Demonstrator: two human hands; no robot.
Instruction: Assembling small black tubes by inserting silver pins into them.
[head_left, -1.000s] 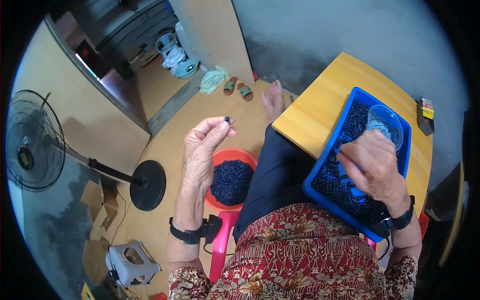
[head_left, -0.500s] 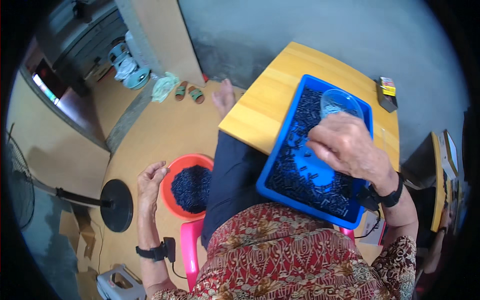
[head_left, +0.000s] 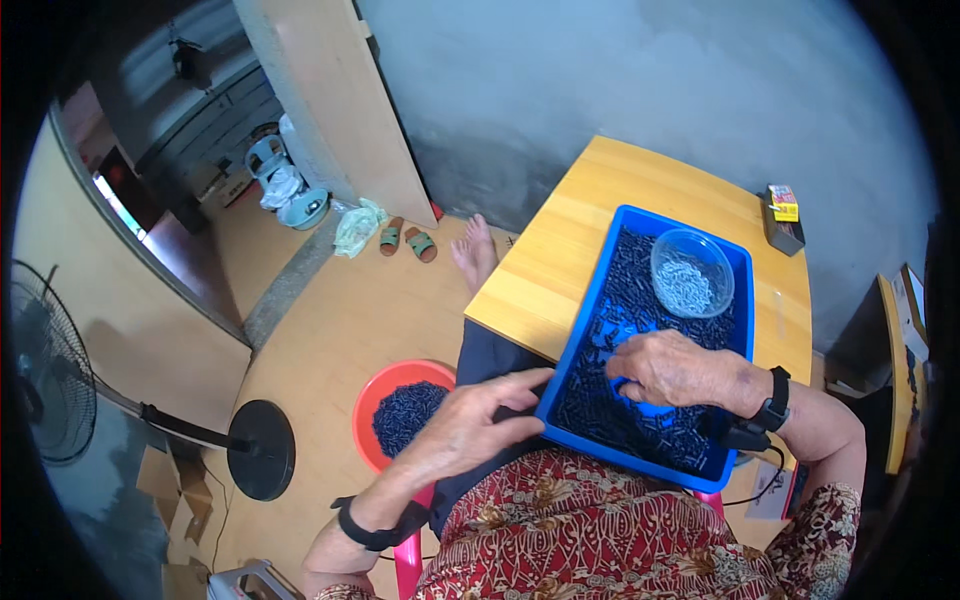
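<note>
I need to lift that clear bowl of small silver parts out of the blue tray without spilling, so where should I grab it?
Take the clear bowl by its rim, from above. It stands upright and open-topped in the far corner of the blue tray, with black pieces packed round its base, so the sides low down are hard to reach. The right hand is nearer.

Hidden, cut off or too small to tell

The right hand (head_left: 672,370) lies palm down in the blue tray (head_left: 600,300), so its fingers (head_left: 628,362) cover whatever sits under them; whether they pinch a piece cannot be told. The small dark pieces (head_left: 620,290) are too small to make out singly, as are the pale ones in the clear bowl (head_left: 692,272). The left hand (head_left: 468,425) hides part of the red basin (head_left: 392,395). The tray's near corner is covered by the patterned shirt (head_left: 600,530). The fan (head_left: 45,365) is cut by the picture's rim.
</note>
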